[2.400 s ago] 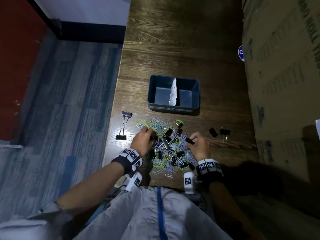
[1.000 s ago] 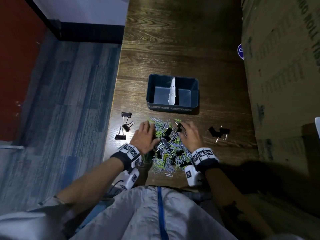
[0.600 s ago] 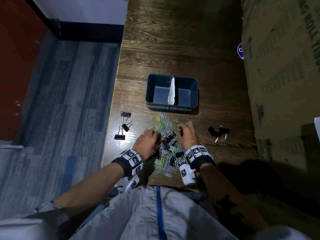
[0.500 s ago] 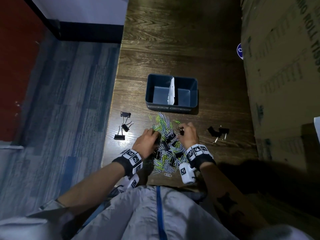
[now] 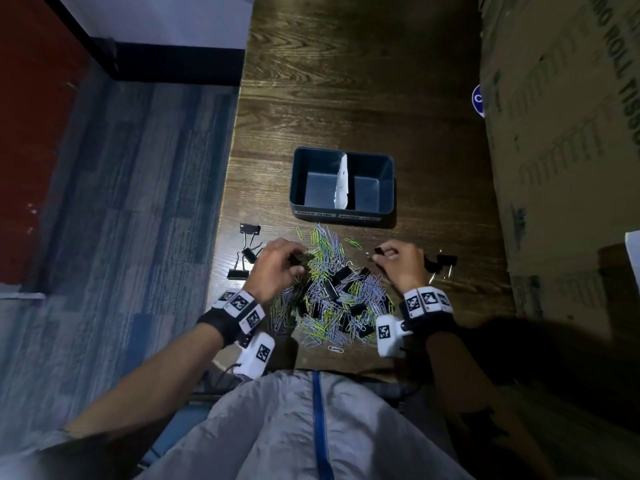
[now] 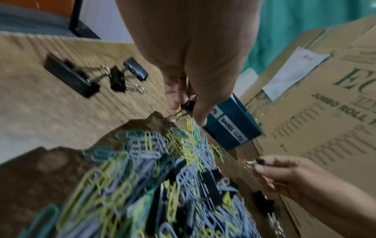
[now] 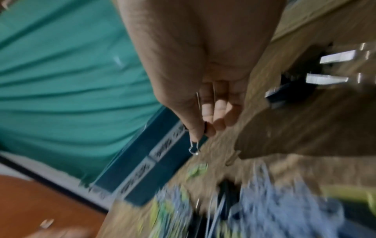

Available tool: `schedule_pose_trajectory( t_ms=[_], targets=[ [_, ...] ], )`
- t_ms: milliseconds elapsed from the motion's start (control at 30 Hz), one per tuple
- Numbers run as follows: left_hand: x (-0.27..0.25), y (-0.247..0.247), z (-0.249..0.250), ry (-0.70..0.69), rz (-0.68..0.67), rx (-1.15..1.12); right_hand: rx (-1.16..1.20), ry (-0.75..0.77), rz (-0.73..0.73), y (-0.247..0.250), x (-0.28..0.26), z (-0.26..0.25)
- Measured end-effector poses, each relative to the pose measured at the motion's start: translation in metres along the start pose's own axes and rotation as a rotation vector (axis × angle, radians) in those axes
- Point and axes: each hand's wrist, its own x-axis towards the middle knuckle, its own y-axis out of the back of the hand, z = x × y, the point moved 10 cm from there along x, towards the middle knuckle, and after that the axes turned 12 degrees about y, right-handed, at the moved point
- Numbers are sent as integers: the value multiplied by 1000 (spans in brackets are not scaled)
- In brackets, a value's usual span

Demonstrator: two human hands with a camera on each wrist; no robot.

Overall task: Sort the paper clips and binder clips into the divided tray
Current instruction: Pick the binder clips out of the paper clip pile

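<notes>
Nearest the body, the mixed pile (image 5: 332,299) of coloured paper clips and black binder clips is seen spread on the wooden table (image 5: 346,81), with one stray paper clip (image 5: 335,349) lying just clear of its near edge. Compared with half a second ago, when both hands were pressed into the middle of the pile, the hands are now drawn apart to its far corners and each has come away with something. The left hand (image 5: 277,268) is clenched round a small black binder clip (image 6: 188,105), pinched between thumb and fingertips with a yellow paper clip apparently snagged on its wire handles. The right hand (image 5: 401,266) is likewise closed on a small binder clip (image 7: 195,145), its wire loop seen projecting beyond the thumb. Three binder clips (image 5: 247,252) are laid apart at the left of the pile and another small group (image 5: 440,265) at the right, just behind the right hand. Further off, the divided tray (image 5: 343,213) is found just beyond the pile, its two labelled compartments parted by a white card (image 5: 342,181), and nothing is seen in either one. It is judged that binder clips are being pulled out of the tangle first, so that the sorting proper is barely begun and the snagged paper clip may need to be shaken free
</notes>
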Motion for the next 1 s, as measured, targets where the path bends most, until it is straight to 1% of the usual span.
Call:
schedule_pose_trajectory(
  t_ms=[100, 200, 333, 433, 500, 533, 600, 633, 700, 767, 800, 833, 867, 933, 967, 1000],
  targets=[
    [8, 30, -22, 20, 62, 69, -35, -21, 71, 33, 2, 16],
    [20, 47, -47, 35, 69, 198, -122, -114, 134, 61, 2, 41],
    [26, 51, -58, 39, 41, 349, -147, -162, 109, 67, -2, 62],
    [24, 44, -60, 24, 19, 388, -172, -145, 154, 69, -8, 66],
    [18, 39, -51, -25, 41, 405, -198, -118, 203, 70, -13, 64],
    [13, 34, -42, -72, 57, 399, -195, -102, 212, 69, -18, 62],
    [-2, 21, -18, -182, 47, 367, -145, -92, 170, 57, -26, 65],
    [-8, 9, -8, -230, 11, 360, -130, -99, 108, 47, -32, 68],
    [-19, -21, 5, -288, -91, 384, -145, -96, -80, 20, -44, 76],
    [-27, -48, 15, -338, -163, 440, -151, -114, -283, -10, -60, 82],
    [-31, -60, 20, -366, -197, 463, -160, -127, -343, -20, -66, 83],
    [-36, -70, 27, -400, -229, 490, -169, -140, -366, -28, -71, 82],
    [-41, -79, 34, -440, -248, 522, -179, -154, -353, -32, -74, 81],
    [-49, -91, 45, -503, -260, 591, -211, -147, -260, -33, -75, 74],
    [-50, -95, 47, -499, -256, 619, -232, -123, -217, -33, -74, 67],
    [-48, -97, 46, -464, -255, 631, -243, -92, -187, -34, -74, 61]
  ],
)
